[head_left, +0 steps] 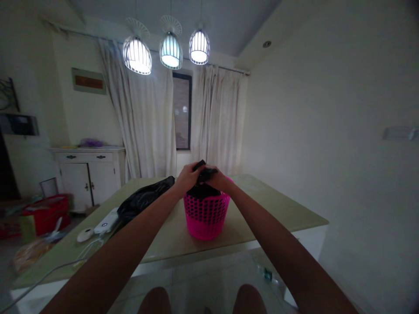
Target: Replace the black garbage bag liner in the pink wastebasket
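Note:
A bright pink plastic basket (206,222) with holes in its wall stands upright on the table in front of me. Inside it is a black plastic bag (203,192), whose bunched top rises above the rim. My left hand (190,175) is closed on the bunched black plastic at the left. From the right, my right hand (218,178) grips the same bag, its fingers partly hidden behind the plastic. Both hands are close together over the basket's mouth. Another piece of black plastic bag (144,198) lies crumpled on the table to the left, partly behind my left forearm.
The basket rests on a pale green tabletop (278,209). At its left side lie a white power strip (106,221), a round white object (85,235) and a cable (49,274). Red bags (49,213) sit on the floor at left, and a plastic bottle (267,274) lies below the table.

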The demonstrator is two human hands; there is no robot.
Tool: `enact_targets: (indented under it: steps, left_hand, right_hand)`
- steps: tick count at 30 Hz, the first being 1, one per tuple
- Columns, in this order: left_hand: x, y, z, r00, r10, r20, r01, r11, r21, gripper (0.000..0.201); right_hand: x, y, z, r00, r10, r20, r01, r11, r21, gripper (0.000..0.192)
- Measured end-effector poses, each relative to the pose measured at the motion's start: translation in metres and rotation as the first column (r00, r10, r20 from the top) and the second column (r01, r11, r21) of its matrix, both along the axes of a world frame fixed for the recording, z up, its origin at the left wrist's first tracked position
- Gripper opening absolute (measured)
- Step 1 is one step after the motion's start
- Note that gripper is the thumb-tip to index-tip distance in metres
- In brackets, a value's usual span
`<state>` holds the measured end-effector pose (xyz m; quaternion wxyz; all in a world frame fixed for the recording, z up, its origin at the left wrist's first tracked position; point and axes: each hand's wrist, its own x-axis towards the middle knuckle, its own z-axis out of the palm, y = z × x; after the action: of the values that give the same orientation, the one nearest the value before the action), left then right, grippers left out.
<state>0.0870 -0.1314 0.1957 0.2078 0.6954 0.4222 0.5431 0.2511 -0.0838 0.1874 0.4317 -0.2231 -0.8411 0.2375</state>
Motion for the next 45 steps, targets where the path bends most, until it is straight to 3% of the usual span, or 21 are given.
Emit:
enact_targets:
  steps: [4, 7, 14, 18, 20, 22, 24, 27, 30, 33, 36, 39, 42, 45]
  left_hand:
    - [-0.007, 0.006, 0.0, 0.987, 0.149, -0.06, -0.145, 0.988, 0.059, 0.03]
    - [-0.007, 0.004, 0.002, 0.974, 0.205, -0.098, -0.197, 0.977, 0.082, 0.026]
    - [-0.003, -0.018, 0.005, 0.94, 0.235, -0.247, -0.225, 0.972, 0.069, 0.037]
    - [-0.006, -0.026, -0.002, 0.837, 0.373, -0.401, -0.304, 0.925, 0.225, 0.037]
    - [-0.008, -0.024, -0.006, 0.852, 0.313, -0.42, -0.229, 0.944, 0.239, 0.037]
    - [-0.008, -0.019, -0.009, 0.924, 0.124, -0.361, -0.061, 0.982, 0.18, 0.037]
    - [-0.005, -0.013, -0.01, 0.975, -0.082, -0.204, 0.104, 0.99, 0.097, 0.041]
    - [0.0, -0.007, -0.008, 0.964, -0.24, 0.115, 0.243, 0.97, -0.013, 0.057]
    - [0.002, -0.007, -0.003, 0.909, -0.273, 0.315, 0.311, 0.947, -0.077, 0.066]
    - [-0.001, -0.009, 0.001, 0.848, -0.259, 0.462, 0.363, 0.92, -0.151, 0.06]
    - [-0.004, -0.011, 0.005, 0.768, -0.25, 0.589, 0.455, 0.861, -0.228, 0.05]
    - [-0.005, -0.013, 0.009, 0.732, -0.245, 0.636, 0.526, 0.797, -0.298, 0.039]
    - [-0.008, -0.014, 0.011, 0.762, -0.258, 0.594, 0.54, 0.759, -0.364, 0.035]
    - [-0.013, -0.012, 0.009, 0.853, -0.25, 0.459, 0.443, 0.812, -0.38, 0.041]
  right_hand:
    - [0.004, -0.014, -0.008, 0.984, 0.151, -0.093, -0.174, 0.928, -0.329, 0.048]
    - [0.005, -0.021, -0.011, 0.964, 0.201, -0.171, -0.257, 0.865, -0.432, 0.052]
    - [-0.011, -0.006, -0.018, 0.944, -0.027, -0.328, -0.162, 0.83, -0.534, 0.07]
    - [-0.013, 0.003, -0.024, 0.939, -0.152, -0.309, -0.044, 0.837, -0.546, 0.053]
    - [-0.01, 0.007, -0.024, 0.928, -0.246, -0.278, 0.072, 0.854, -0.516, 0.041]
    - [-0.009, 0.01, -0.023, 0.897, -0.358, -0.259, 0.216, 0.866, -0.451, 0.036]
    - [-0.01, 0.012, -0.021, 0.873, -0.413, -0.259, 0.295, 0.87, -0.394, 0.031]
    - [-0.016, 0.012, -0.02, 0.891, -0.341, -0.299, 0.21, 0.895, -0.394, 0.024]
    - [-0.019, 0.004, -0.021, 0.901, -0.223, -0.371, 0.034, 0.892, -0.452, 0.036]
    - [-0.014, -0.013, -0.019, 0.906, -0.058, -0.418, -0.174, 0.851, -0.495, 0.046]
    - [-0.006, -0.03, -0.012, 0.909, 0.142, -0.392, -0.349, 0.774, -0.529, 0.045]
    - [0.0, -0.038, -0.009, 0.913, 0.286, -0.29, -0.403, 0.734, -0.546, 0.052]
    - [0.003, -0.031, -0.012, 0.93, 0.295, -0.22, -0.367, 0.782, -0.504, 0.052]
    - [0.006, -0.016, -0.019, 0.962, 0.196, -0.192, -0.264, 0.853, -0.451, 0.039]
